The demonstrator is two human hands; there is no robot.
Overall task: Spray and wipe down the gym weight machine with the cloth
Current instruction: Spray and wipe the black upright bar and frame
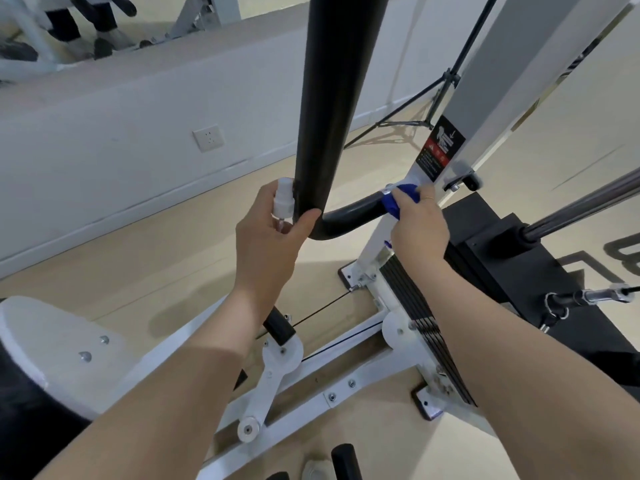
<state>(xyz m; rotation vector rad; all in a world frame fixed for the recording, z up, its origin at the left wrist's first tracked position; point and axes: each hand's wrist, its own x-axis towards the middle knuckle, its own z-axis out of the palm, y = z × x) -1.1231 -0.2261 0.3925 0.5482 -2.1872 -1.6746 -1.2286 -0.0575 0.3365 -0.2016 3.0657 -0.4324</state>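
only the head cam here, looking down past both forearms at the weight machine [446,98]. standing next to this person, here's what i see.

left hand [266,237] is curled around a small white spray bottle [284,202], nozzle end poking up above the fingers, thumb lying against the thick black tube [329,109] that drops down and bends toward the white upright. so that hand is half holding the bottle and half resting on the tube. the nozzle sits just beside the tube, can't tell which way it's aimed.

right hand [419,226] has the blue cloth [401,199] bunched under its fingers, wrapped over the horizontal run of the same black tube, right where it meets the white upright below the warning sticker [440,150]. fingers are curled down over the cloth, gripping it on the bar. looks to me like the wiping part is underway at that joint.

stuff that could go sideways imo: the weight stack [426,327] and the chrome guide rod [581,206] are close to the right wrist, so a hard swipe that slips off the tube end could bang knuckles into the frame. also the bottle grip looks loose since the thumb is on the tube, not the bottle, so it could slide out and drop onto the base frame [311,382]. and the cable [322,310] down low is a snag if the cloth dangles.
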